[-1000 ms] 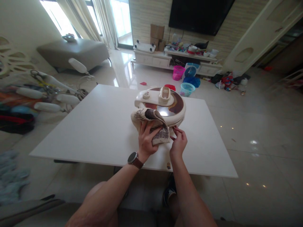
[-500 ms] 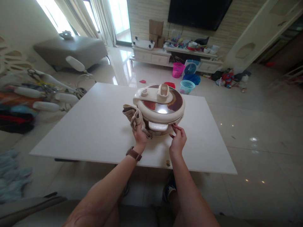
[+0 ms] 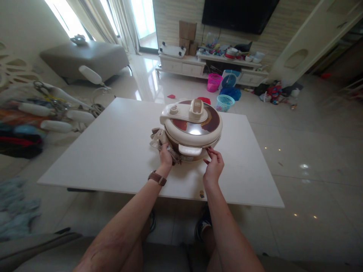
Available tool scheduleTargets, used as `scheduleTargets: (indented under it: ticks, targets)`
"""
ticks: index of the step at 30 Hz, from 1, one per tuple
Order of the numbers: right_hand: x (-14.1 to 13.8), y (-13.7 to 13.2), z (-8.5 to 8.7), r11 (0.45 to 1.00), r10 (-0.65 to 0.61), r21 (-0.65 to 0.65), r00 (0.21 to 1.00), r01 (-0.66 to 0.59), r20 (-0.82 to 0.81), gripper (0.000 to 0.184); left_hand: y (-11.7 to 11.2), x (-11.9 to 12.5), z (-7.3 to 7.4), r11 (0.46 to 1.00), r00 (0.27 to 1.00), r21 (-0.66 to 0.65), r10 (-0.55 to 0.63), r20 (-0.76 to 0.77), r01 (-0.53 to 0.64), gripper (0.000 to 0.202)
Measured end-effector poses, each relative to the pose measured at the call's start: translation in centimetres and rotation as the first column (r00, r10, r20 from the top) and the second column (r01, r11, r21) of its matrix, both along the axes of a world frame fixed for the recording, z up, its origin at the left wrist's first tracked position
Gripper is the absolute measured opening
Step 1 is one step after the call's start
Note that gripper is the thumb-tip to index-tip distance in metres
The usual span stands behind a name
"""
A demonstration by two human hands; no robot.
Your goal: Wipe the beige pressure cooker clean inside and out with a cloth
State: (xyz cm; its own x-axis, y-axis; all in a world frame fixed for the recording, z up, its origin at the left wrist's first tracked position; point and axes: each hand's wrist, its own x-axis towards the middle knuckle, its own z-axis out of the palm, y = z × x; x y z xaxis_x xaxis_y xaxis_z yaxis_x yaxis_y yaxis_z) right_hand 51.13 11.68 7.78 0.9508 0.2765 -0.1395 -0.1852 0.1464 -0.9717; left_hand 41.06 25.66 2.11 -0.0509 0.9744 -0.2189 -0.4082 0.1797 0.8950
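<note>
An electric pressure cooker [image 3: 193, 138] with a cream and brown lid stands upright on the white table [image 3: 113, 151]. Pressed against its left side is a crumpled beige cloth [image 3: 159, 139], gripped by my left hand [image 3: 165, 155]. A brown watch strap circles that wrist. My right hand [image 3: 214, 164] is at the cooker's lower right, just right of the front handle [image 3: 190, 150]. Its fingers are bent, and the fingertips touch the body under the rim. Its thumb is apart from the index finger, with nothing visible between them.
A small sticker [image 3: 201, 193] marks the table's near edge. Beyond the table are a light blue basket [image 3: 225, 102], a pink basket [image 3: 214, 82] and a cluttered TV cabinet [image 3: 181, 68]. White lamp arms [image 3: 81, 115] stand to the left.
My left hand and the cloth have shifted slightly along the cooker's left side, and the cloth is folded differently. My right hand and the cooker stay nearly in place.
</note>
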Motion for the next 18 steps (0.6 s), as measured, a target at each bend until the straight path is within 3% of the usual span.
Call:
scheduleTargets:
  ticks: [3,12,18]
  targets:
    - [0.0,0.0,0.0,1.0,-0.011,0.001,1.0,0.011,0.001,0.024,-0.4,0.0,0.5,0.995,0.999,-0.091,0.025,-0.026,-0.027,0.028]
    - [0.0,0.1,-0.1,1.0,-0.002,-0.017,1.0,0.002,0.02,0.023,-0.7,0.3,1.1,0.993,0.999,-0.119,0.015,-0.038,-0.02,0.022]
    - [0.0,0.1,-0.1,1.0,-0.003,-0.004,1.0,0.003,0.009,0.023,-2.5,0.6,1.5,0.994,0.997,-0.105,0.03,-0.067,-0.037,0.025]
